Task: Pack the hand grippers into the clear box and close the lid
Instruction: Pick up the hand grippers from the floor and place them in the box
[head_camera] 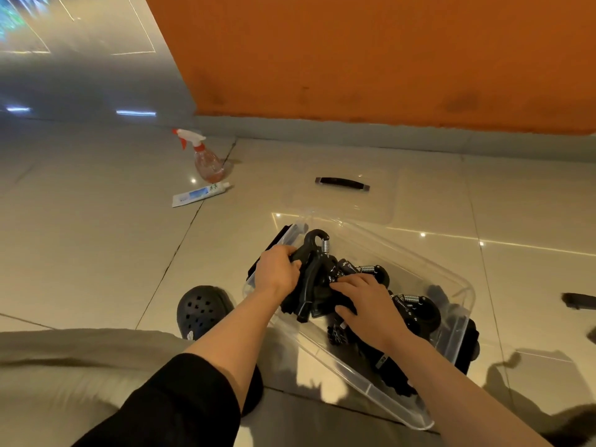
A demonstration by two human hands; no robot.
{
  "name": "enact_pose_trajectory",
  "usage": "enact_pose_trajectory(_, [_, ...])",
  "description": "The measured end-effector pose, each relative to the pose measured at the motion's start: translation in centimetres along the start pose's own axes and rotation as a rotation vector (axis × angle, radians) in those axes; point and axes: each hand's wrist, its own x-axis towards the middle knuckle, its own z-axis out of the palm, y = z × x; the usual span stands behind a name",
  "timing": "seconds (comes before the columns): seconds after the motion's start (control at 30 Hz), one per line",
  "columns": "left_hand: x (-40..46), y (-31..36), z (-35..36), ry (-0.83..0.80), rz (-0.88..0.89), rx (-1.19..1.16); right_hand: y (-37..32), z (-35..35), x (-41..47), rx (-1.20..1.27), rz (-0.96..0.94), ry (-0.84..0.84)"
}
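A clear plastic box (458,287) stands on the tiled floor in front of me, with several black hand grippers (416,309) lying inside it. My left hand (279,272) grips the handle of one black hand gripper (311,269) whose hooked top and silver spring stick up over the box's left end. My right hand (364,300) lies on the pile in the middle of the box, fingers curled over a gripper there. The clear lid (380,204) with a dark handle lies flat on the floor just beyond the box.
A spray bottle (206,161) with pink liquid and a toothpaste tube (200,195) lie to the far left. An orange wall (387,59) runs behind. My dark perforated shoe (201,309) is left of the box. A dark object (580,300) sits at the right edge.
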Motion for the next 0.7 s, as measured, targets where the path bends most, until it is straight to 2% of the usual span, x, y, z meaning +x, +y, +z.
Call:
enact_pose_trajectory(0.17, [-2.3,-0.6,1.7,0.029,0.238,0.307,-0.1,0.1,-0.1,-0.008,0.000,0.011])
enact_pose_trajectory(0.27, [-2.7,-0.9,2.1,0.090,0.245,0.523,-0.1,0.1,-0.1,-0.009,-0.007,0.006])
enact_pose_trajectory(0.33, [-2.7,-0.9,2.2,0.135,0.243,0.585,-0.1,0.1,-0.1,-0.016,-0.007,0.005])
enact_pose_trajectory(0.53, [-3.1,-1.1,1.8,0.191,0.161,0.382,-0.4,-0.1,-0.1,-0.036,-0.004,0.012])
enact_pose_trajectory(0.7, [-2.3,-1.6,2.6,0.048,0.249,0.271,-0.3,-0.1,-0.4,-0.015,-0.003,0.016])
